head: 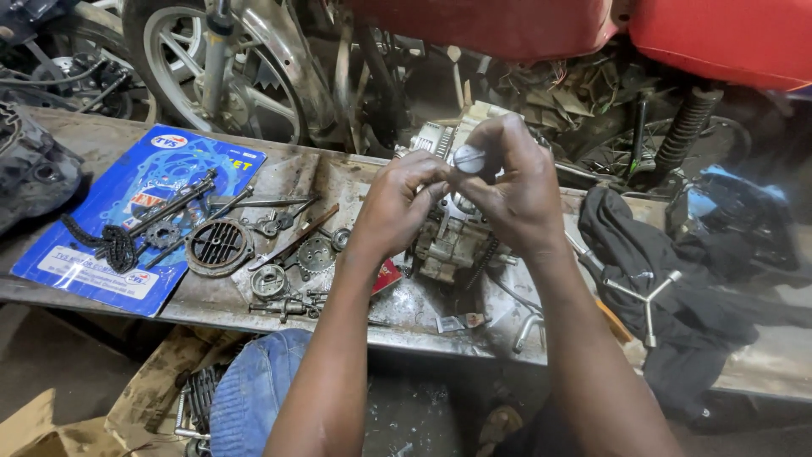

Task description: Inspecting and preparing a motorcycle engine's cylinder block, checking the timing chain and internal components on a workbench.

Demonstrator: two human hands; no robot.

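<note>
Centrally, both hands' fingers (440, 173) pinch small round metal part (469, 158) above engine block (452, 237)

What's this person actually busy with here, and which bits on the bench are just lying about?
In hand:
left hand and right hand, both gripping a small grey round part
engine block right beneath them

Lying about:
chain on the blue packet
round finned cover
sprocket
Y-shaped wrench
black cloth

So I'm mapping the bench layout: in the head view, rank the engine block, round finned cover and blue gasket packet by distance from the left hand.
1. Engine block: directly under the left hand.
2. Round finned cover: on the bench to its left.
3. Blue gasket packet: farthest left, holding a chain.
</note>
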